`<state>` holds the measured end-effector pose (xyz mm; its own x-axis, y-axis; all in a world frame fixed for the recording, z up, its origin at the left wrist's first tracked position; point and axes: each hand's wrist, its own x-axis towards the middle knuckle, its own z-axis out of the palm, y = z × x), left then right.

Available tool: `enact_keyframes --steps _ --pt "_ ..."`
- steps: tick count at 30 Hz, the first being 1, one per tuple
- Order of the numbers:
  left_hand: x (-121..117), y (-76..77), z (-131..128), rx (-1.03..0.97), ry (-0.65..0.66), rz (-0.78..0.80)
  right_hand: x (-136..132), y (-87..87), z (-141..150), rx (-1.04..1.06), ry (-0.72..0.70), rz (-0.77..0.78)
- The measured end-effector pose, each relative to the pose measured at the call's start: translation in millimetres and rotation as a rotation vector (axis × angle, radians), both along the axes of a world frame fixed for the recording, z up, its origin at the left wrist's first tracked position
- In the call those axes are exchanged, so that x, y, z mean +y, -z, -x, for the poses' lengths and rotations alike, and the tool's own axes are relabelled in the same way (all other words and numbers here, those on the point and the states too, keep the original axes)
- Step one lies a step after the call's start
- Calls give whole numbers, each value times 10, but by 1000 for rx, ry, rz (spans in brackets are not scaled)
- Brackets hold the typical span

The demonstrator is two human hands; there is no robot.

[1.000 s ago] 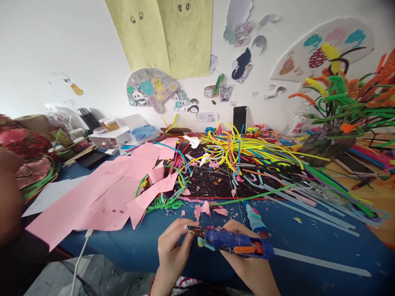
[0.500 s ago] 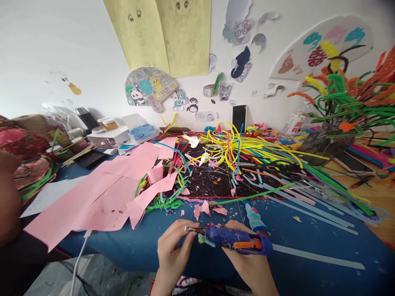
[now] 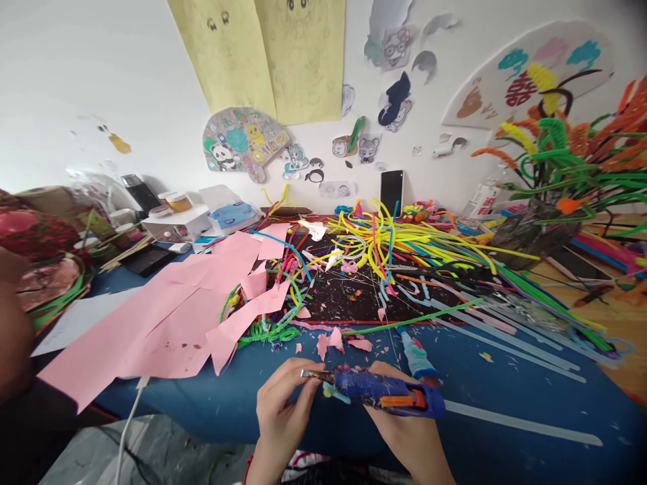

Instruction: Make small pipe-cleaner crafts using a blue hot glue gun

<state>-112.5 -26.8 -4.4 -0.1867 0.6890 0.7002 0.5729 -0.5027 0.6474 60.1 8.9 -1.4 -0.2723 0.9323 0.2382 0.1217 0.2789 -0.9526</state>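
Observation:
Low in the middle, my right hand (image 3: 404, 431) is wrapped round a blue glue gun (image 3: 368, 389) with an orange part, its nozzle pointing left. A long translucent glue stick (image 3: 526, 423) sticks out of its back end. My left hand (image 3: 283, 404) has thumb and forefinger pinched together just under the metal nozzle. At those fingertips shows a small light-blue and yellow-green piece (image 3: 336, 393), partly hidden by the gun; its kind is unclear. Behind the gun, a light-blue fuzzy cone-like piece (image 3: 418, 356) lies on the blue tabletop (image 3: 237, 404).
Pink paper sheets (image 3: 172, 323) cover the left side. Yellow pipe cleaners (image 3: 419, 239) pile over a dark board (image 3: 333, 303). More glue sticks (image 3: 530, 353) lie at right, below a vase (image 3: 526, 236) of fuzzy stems. Another person's arm (image 3: 13, 330) shows at the left edge.
Both hands and the glue gun keep nearly the same pose, with only a very slight shift left. The other person's arm at the left edge has moved slightly.

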Motion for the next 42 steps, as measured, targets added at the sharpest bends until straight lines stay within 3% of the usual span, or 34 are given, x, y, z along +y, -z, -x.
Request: enact_keyframes --steps 12,27,42 --pt "34 11 24 28 10 -62 7 76 -26 -10 -34 36" --pt "35 13 29 33 4 -84 14 -14 -13 62 -48 96" --pt "25 9 34 34 -15 -83 24 13 -23 -41 -57 86"
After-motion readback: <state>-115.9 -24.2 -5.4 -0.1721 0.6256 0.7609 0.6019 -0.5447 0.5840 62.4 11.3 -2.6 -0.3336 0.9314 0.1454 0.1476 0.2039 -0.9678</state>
